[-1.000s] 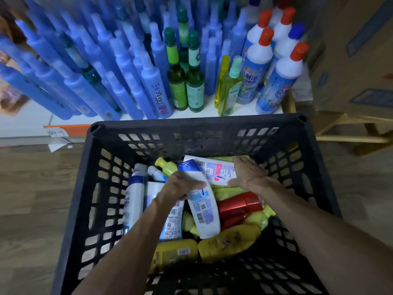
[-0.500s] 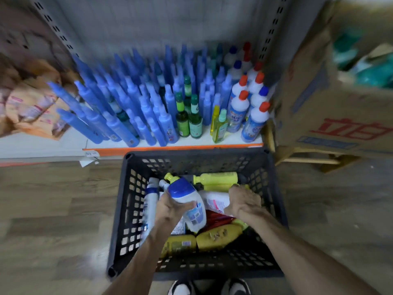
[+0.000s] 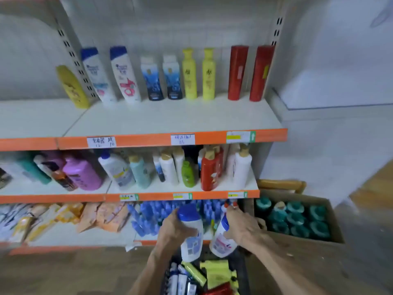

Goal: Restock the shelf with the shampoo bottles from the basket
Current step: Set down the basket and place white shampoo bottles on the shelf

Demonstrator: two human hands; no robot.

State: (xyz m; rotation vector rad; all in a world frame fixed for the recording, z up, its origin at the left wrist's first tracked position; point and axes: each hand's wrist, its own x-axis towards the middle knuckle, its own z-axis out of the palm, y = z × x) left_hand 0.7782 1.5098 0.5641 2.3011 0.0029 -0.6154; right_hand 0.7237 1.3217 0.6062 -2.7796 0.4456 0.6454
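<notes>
Here, left hand (image 3: 173, 229), right hand (image 3: 242, 227), bottles (image 3: 192, 239) (gripped)

We record a white bottle (image 3: 192, 241), blue-capped, in the left hand (image 3: 172, 228) and a second white bottle (image 3: 221, 241), blue-capped, in the right hand (image 3: 242, 228). The top shelf (image 3: 148, 118) is white with an orange front edge; red bottles (image 3: 238, 73) stand at its right edge.

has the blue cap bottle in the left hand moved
Yes, upward. The blue-capped shampoo bottle lay in the black basket; the left hand now holds it upright above the basket. The right hand grips another shampoo bottle.
</notes>
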